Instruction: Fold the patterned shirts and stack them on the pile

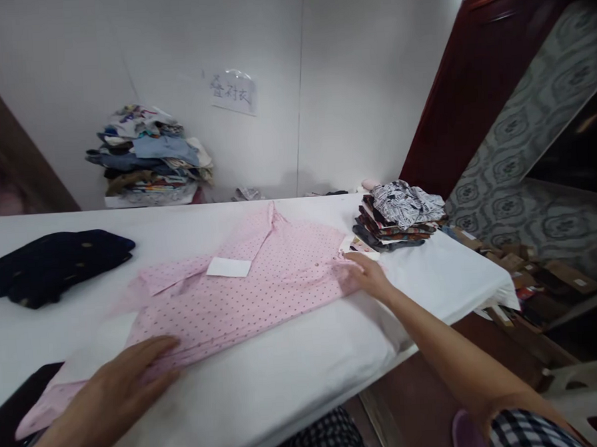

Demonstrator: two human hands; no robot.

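Observation:
A pink dotted shirt [242,286] lies spread across the white-covered table, one sleeve trailing toward the lower left. On top of it rests a white rectangular card [229,267]. My left hand [126,379] lies over the shirt's near left edge, fingers stretched out and thumb apart. At the right end of the shirt, my right hand [366,276] has its fingers closed on the bunched pink fabric. Just beyond that hand a small piece of patterned whitish cloth or paper [360,244] shows.
Folded clothes [398,215] are stacked at the table's right. A dark navy garment [60,262] lies at the left, with black cloth [23,411] nearer me. A tall clothes pile [149,154] stands behind the table. Boxes [556,277] sit on the floor at right.

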